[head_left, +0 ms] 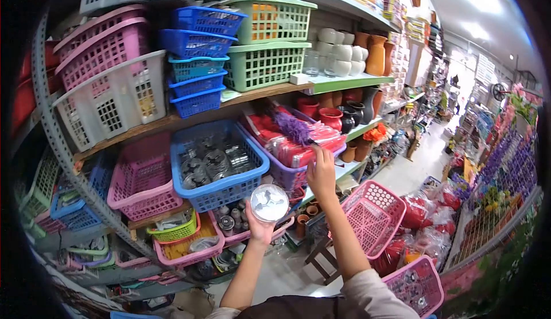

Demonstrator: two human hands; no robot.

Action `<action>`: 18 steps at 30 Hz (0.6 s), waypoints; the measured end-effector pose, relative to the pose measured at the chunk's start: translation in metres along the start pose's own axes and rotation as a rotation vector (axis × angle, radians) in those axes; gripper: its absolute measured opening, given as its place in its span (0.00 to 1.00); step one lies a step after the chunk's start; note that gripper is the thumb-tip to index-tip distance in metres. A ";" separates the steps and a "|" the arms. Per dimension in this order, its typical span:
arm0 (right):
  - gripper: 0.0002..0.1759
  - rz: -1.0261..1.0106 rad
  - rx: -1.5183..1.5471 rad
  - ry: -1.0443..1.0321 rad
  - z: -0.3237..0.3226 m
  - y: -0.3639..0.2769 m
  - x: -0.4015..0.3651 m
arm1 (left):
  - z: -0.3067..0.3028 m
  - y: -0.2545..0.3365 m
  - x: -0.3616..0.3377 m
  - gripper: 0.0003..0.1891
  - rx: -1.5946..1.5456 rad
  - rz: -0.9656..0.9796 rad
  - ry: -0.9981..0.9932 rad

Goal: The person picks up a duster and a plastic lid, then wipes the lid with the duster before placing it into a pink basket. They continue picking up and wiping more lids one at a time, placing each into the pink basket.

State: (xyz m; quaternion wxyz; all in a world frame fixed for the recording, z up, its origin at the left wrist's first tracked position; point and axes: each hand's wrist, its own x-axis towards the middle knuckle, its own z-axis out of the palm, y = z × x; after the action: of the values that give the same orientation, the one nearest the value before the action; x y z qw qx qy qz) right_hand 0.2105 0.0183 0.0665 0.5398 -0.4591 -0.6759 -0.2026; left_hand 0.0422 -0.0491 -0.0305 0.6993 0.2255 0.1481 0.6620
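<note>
My left hand (260, 226) is closed round a round clear dish (270, 203), whose flat face shows white with grey patches. My right hand (321, 168) pinches the dark handle of a fluffy purple duster (291, 126). The duster's head overlaps red plastic-wrapped packets (307, 147), piled in a purple basket (287, 174) on the shelf. To the left of that stands a blue basket (221, 195) with several clear glass items (213, 163) in it, just beyond the dish.
Stacked baskets (267, 66) crowd the upper shelf, near white cups (338, 52) and orange vases (376, 55). A pink basket (373, 218) is at my right, near red bagged goods (416, 210). An aisle floor (427, 147) runs to the far right, past a wire rack (493, 187).
</note>
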 end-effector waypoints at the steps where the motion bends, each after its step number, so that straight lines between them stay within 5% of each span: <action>1: 0.22 -0.005 0.017 -0.005 0.012 0.008 0.010 | -0.005 0.005 -0.003 0.41 0.000 -0.001 -0.028; 4: 0.27 0.080 -0.407 -0.302 0.045 0.024 0.025 | -0.007 0.016 -0.015 0.42 0.054 0.051 0.088; 6: 0.21 0.147 -0.591 -0.400 0.060 0.030 0.031 | -0.015 0.028 -0.019 0.41 0.129 0.036 -0.040; 9: 0.09 0.170 -0.524 -0.353 0.070 0.045 0.034 | -0.019 0.035 -0.025 0.39 0.112 0.112 0.010; 14: 0.21 0.310 -0.301 -0.368 0.008 0.015 0.010 | -0.024 0.047 -0.035 0.37 0.148 0.183 0.101; 18: 0.21 0.210 -0.142 -0.280 -0.025 0.018 -0.052 | -0.038 0.052 -0.039 0.38 0.151 0.223 0.149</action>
State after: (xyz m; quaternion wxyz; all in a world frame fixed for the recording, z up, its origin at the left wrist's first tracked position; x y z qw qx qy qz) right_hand 0.2391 -0.0127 0.0232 0.4249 -0.5878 -0.6767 -0.1267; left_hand -0.0245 -0.0819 -0.0401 0.5894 0.2427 0.2231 0.7375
